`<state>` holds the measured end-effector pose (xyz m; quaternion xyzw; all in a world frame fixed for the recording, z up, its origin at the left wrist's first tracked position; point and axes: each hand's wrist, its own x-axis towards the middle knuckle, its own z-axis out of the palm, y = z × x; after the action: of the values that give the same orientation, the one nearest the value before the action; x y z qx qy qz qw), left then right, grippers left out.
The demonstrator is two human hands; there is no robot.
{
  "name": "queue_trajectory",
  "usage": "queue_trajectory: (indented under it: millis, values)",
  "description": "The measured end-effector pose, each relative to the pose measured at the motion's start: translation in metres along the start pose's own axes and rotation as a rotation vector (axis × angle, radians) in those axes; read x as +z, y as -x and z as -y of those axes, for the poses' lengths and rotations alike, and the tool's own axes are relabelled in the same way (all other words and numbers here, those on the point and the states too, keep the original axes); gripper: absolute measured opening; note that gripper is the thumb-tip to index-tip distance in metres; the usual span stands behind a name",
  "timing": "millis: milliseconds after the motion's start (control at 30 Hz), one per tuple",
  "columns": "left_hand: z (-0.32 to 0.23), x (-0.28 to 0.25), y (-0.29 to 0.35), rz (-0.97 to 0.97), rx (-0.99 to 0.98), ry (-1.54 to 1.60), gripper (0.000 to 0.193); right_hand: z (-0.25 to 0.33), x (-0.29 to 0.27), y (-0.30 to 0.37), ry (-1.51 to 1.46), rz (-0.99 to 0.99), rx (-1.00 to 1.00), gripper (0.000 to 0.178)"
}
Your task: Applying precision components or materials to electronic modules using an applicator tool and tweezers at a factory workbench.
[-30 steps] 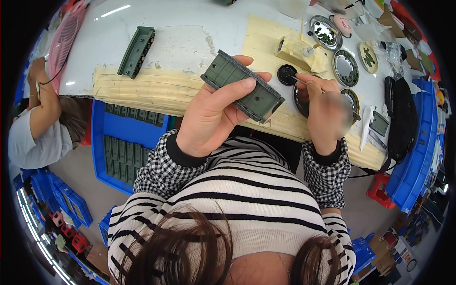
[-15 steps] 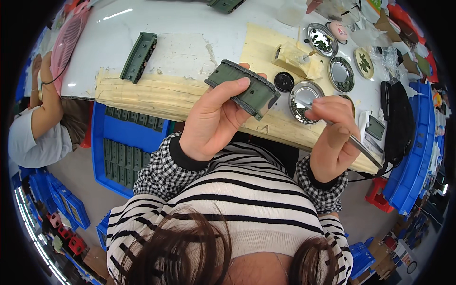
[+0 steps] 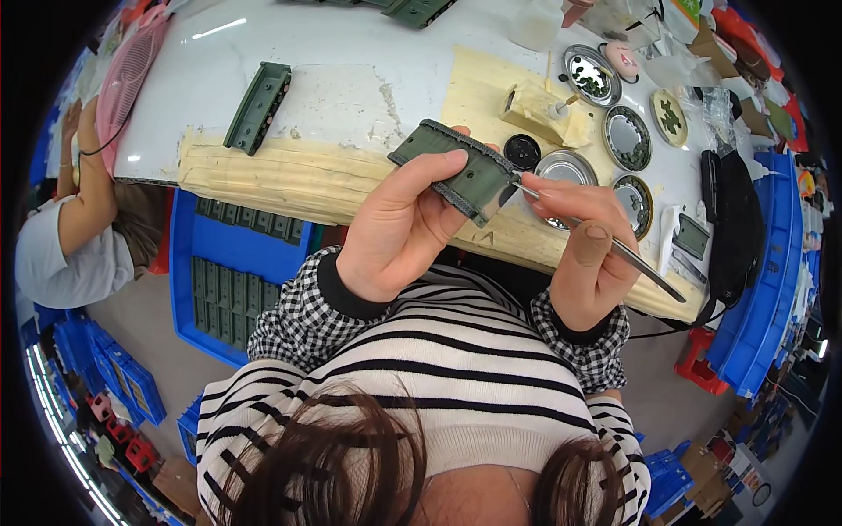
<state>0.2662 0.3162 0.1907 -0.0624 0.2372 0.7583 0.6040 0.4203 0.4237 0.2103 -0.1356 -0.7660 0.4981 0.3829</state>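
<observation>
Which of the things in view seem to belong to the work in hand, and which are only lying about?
Likely part of the work:
green tracked model part, in the left hand;
tweezers, in the right hand;
steel dish with small green pieces;
blue crate of similar green parts.

Apparently just lying about:
black bag;
pink mesh object.

A white worktable (image 3: 342, 53), cream tape (image 3: 272, 167) along its front edge, bears a green model-vehicle hull (image 3: 254, 112) at left and, at right, a yellowish block (image 3: 537, 112), a black dish (image 3: 523, 152) and 4 round metal dishes (image 3: 568, 165).
</observation>
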Motion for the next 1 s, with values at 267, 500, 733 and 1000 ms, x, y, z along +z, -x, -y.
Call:
queue_trajectory:
  millis: [267, 500, 733, 1000]
  values:
    - [0.000, -0.001, 0.000, -0.004, -0.003, -0.010, 0.032, 0.003, -0.003, -0.002, 0.049, 0.044, -0.001, 0.024]
    - [0.000, -0.001, -0.001, -0.009, -0.010, -0.012, 0.031, 0.008, -0.008, -0.005, 0.158, 0.128, -0.056, 0.019]
    - [0.003, -0.001, 0.001, 0.014, 0.007, 0.014, 0.033, 0.011, -0.007, -0.006, 0.227, 0.144, -0.117, 0.014]
    - [0.004, 0.001, 0.003, 0.066, 0.007, -0.004, 0.037, 0.007, -0.007, -0.001, 0.209, 0.129, -0.193, 0.016]
